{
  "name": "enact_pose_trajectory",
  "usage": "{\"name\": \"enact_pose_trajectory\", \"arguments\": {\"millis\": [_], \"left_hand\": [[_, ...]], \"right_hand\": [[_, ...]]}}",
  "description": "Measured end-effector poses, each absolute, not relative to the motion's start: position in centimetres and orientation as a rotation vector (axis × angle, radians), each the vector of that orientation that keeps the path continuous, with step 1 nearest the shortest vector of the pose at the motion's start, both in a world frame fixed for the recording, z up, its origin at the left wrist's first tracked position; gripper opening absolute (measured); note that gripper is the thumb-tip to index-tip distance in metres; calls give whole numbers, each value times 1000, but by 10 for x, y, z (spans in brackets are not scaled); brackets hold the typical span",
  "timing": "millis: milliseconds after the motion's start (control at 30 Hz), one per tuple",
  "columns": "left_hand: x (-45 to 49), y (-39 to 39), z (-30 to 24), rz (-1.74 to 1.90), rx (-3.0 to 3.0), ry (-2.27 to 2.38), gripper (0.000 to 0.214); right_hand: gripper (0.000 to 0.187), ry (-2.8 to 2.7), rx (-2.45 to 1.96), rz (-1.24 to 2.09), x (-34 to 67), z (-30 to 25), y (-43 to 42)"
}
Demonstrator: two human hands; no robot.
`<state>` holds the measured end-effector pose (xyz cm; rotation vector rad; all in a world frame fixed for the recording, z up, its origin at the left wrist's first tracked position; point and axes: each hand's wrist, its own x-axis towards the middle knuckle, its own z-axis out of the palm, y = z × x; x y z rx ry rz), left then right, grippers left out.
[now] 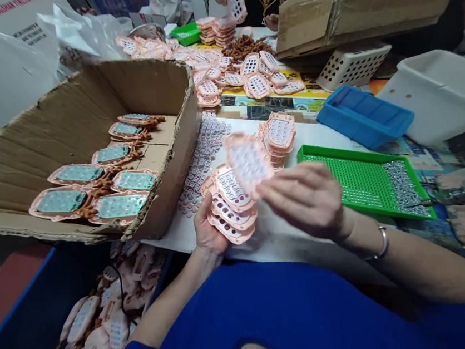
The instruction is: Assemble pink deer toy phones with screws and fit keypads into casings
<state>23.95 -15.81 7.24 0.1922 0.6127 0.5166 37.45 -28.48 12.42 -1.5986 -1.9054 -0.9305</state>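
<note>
Pink shells [231, 202]: matt moulded plastic. Box [82, 107]: rough brown cardboard, torn edges. Green tray [339, 154]: glossy plastic, studded floor

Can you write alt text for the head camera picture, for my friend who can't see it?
Two hands work over a white table: the left hand holds a stack of pink keypad shells, the right hand lifts one shell off it. A cardboard box sits left, a green tray right.

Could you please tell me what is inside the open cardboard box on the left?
The cardboard box holds pink shells lying face down in rows, greenish boards showing, with coiled brown cords between them. The box's near wall hides whatever lies closest to it.
</note>
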Motion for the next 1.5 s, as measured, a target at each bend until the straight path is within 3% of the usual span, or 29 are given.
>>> {"name": "enact_pose_trajectory", "arguments": {"millis": [67, 233, 400, 533, 867, 1200, 1500], "left_hand": [[239, -158, 72, 489, 194, 617, 42], [237, -157, 70, 434, 219, 606, 42], [238, -158, 69, 476, 205, 592, 43], [234, -156, 68, 458, 200, 592, 44], [215, -149, 60, 500, 251, 609, 46], [207, -148, 60, 447, 256, 576, 46], [212, -153, 59, 504, 208, 594, 43]], "right_hand": [[17, -1811, -1885, -911, 401, 131, -282], [38, -1704, -2318, -754, 462, 125, -263], [45, -1778, -2283, -746, 472, 112, -257], [37, -1822, -2180, -690, 452, 116, -258], [26, -1930, -2359, 28, 410, 131, -169], [28, -1887, -2493, 37, 425, 120, -180], [31, -1772, -2527, 21, 426, 105, -104]]}}
